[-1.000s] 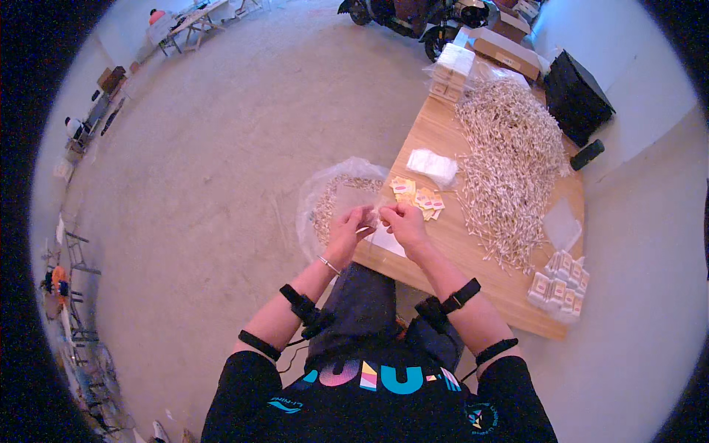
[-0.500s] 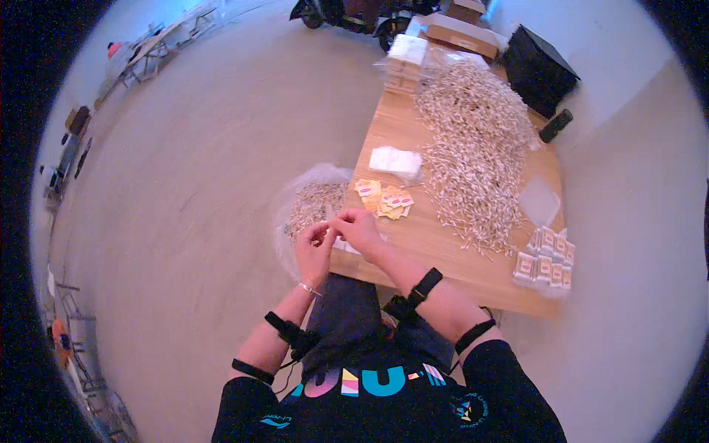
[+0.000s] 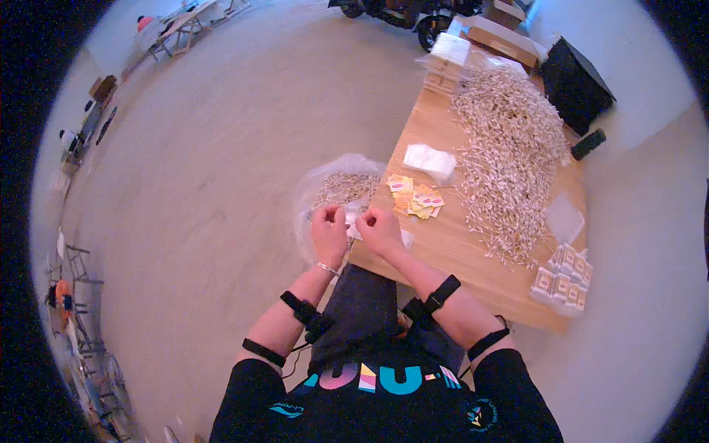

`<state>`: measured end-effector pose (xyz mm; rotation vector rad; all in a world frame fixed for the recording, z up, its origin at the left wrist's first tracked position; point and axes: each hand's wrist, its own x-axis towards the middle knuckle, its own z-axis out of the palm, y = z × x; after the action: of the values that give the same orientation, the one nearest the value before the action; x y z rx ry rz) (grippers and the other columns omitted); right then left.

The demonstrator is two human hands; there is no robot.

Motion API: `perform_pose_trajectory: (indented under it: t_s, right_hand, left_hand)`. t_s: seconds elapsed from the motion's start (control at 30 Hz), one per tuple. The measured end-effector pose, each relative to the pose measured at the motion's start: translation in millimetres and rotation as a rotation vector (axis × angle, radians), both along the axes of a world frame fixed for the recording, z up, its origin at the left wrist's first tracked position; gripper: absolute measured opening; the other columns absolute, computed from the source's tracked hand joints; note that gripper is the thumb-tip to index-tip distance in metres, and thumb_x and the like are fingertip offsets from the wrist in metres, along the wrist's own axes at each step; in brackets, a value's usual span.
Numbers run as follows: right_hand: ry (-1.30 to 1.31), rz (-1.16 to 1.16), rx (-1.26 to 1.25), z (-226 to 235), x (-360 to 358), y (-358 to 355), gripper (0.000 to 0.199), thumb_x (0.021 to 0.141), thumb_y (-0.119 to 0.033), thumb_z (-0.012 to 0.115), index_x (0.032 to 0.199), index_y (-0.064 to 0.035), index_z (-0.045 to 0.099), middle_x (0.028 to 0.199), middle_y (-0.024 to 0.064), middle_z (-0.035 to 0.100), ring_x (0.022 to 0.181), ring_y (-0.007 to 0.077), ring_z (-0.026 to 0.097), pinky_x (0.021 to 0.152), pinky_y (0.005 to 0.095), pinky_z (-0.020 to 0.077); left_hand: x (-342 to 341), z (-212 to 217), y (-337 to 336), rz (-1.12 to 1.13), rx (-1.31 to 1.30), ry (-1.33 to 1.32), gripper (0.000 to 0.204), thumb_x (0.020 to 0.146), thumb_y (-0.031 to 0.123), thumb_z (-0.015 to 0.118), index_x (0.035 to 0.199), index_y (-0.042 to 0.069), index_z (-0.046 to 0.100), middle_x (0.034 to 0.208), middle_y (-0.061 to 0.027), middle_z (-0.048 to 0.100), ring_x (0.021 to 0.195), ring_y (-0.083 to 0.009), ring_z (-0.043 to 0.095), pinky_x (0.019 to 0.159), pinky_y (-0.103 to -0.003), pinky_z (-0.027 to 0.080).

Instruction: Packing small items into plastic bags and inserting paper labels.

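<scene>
Side by side at the table's near left corner, my left hand (image 3: 329,235) and my right hand (image 3: 381,232) are both closed in a pinch, a small gap between them. A thin whitish piece (image 3: 351,223) shows in that gap; it looks like clear plastic, but its kind is not plain. Under and beyond my hands is a big clear plastic bag (image 3: 306,193) full of cotton swabs (image 3: 347,186). White packets (image 3: 407,238) lie beside my right hand, partly hidden by it. Just past it, small yellow and white printed cards (image 3: 421,201) lie in a loose heap.
A large pile of cotton swabs (image 3: 509,155) covers much of the wooden table (image 3: 443,258). A stack of white bags (image 3: 430,161), filled packs (image 3: 563,280), a clear sheet (image 3: 565,218), a dark cylinder (image 3: 588,145), a black box (image 3: 576,81) and cardboard boxes (image 3: 498,40) surround it.
My hands have moved apart from each other, opening a gap with the pale piece showing in it. The whole view has shifted, so the table sits farther right.
</scene>
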<state>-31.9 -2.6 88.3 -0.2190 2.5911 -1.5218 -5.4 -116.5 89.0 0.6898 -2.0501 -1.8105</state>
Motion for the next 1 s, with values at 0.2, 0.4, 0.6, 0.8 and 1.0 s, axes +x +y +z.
perform_pose_trajectory:
  t_s: [0.2, 0.4, 0.6, 0.8, 1.0]
  right_hand:
    - [0.058, -0.154, -0.023, 9.6, -0.1, -3.6, 0.027, 0.072, -0.018, 0.063, 0.092, -0.0029, 0.053, 0.073, 0.0126, 0.059, 0.066, 0.027, 0.059, 0.063, 0.037, 0.0476]
    - [0.273, -0.126, -0.053, 21.6, 2.5, -7.9, 0.038, 0.071, -0.014, 0.064, 0.104, -0.0044, 0.048, 0.079, 0.0121, 0.057, 0.067, 0.0261, 0.059, 0.063, 0.0376, 0.0487]
    - [0.3, -0.095, -0.069, 4.7, -11.4, -8.3, 0.029, 0.074, -0.008, 0.06, 0.101, -0.0047, 0.051, 0.083, 0.0137, 0.061, 0.068, 0.0263, 0.061, 0.061, 0.0378, 0.0489]
    - [0.268, -0.041, -0.049, -12.5, -9.9, -11.4, 0.023, 0.074, -0.002, 0.061, 0.096, -0.0029, 0.053, 0.073, 0.0102, 0.06, 0.063, 0.0192, 0.06, 0.058, 0.0305, 0.0485]
    - [0.17, -0.058, -0.145, -13.8, -9.3, -17.7, 0.027, 0.076, -0.004, 0.061, 0.1, -0.0042, 0.048, 0.072, 0.0113, 0.06, 0.064, 0.0216, 0.061, 0.058, 0.033, 0.0478]
  left_hand:
    - [3.1, -2.0, 2.3, -0.109, -0.587, 0.337, 0.007, 0.078, 0.002, 0.058, 0.084, 0.003, 0.055, 0.077, -0.0119, 0.05, 0.07, -0.0255, 0.053, 0.061, -0.034, 0.045]
    - [3.1, -3.0, -2.1, -0.163, -0.665, 0.318, 0.009, 0.078, 0.0, 0.057, 0.086, 0.003, 0.054, 0.082, -0.0132, 0.05, 0.073, -0.0282, 0.053, 0.063, -0.035, 0.046]
    - [-2.2, -11.9, -8.5, -0.205, -0.726, 0.352, 0.009, 0.078, 0.002, 0.058, 0.085, 0.003, 0.054, 0.081, -0.0141, 0.05, 0.074, -0.0307, 0.052, 0.064, -0.038, 0.045]
    - [-1.5, -13.2, -9.3, -0.163, -0.664, 0.317, 0.01, 0.077, 0.003, 0.059, 0.086, 0.003, 0.053, 0.081, -0.0134, 0.049, 0.074, -0.0298, 0.053, 0.064, -0.037, 0.044]
    - [-2.4, -27.8, -6.7, 0.046, -0.393, 0.243, 0.019, 0.076, 0.005, 0.062, 0.09, 0.002, 0.05, 0.079, -0.01, 0.052, 0.071, -0.0209, 0.055, 0.063, -0.034, 0.046]
